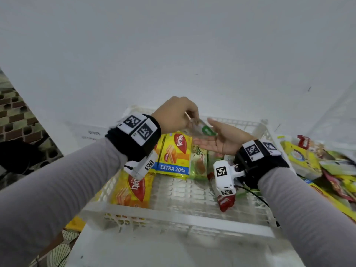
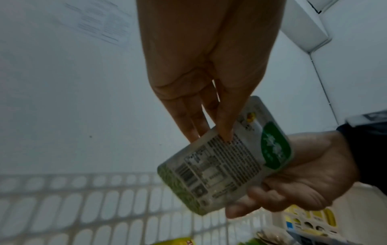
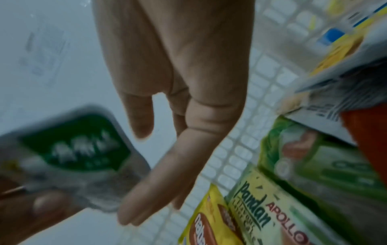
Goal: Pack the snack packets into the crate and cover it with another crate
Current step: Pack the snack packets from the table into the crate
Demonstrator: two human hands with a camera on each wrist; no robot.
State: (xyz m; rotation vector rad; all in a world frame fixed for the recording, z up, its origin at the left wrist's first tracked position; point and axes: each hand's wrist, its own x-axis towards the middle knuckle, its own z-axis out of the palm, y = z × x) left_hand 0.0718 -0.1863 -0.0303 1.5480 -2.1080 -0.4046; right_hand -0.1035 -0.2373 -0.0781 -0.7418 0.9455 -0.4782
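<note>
Where head cam blurs it, left wrist shows packet (image 2: 228, 159) barcode, left hand (image 2: 201, 74) pinching.

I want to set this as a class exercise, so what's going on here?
A person is packing snack packets into a white crate. The left hand pinches a silvery green-labelled packet above the crate's far end, while the right hand lies open beside it, palm up. Yellow wafer packets already lie inside; more snacks wait heaped to the right.
</note>
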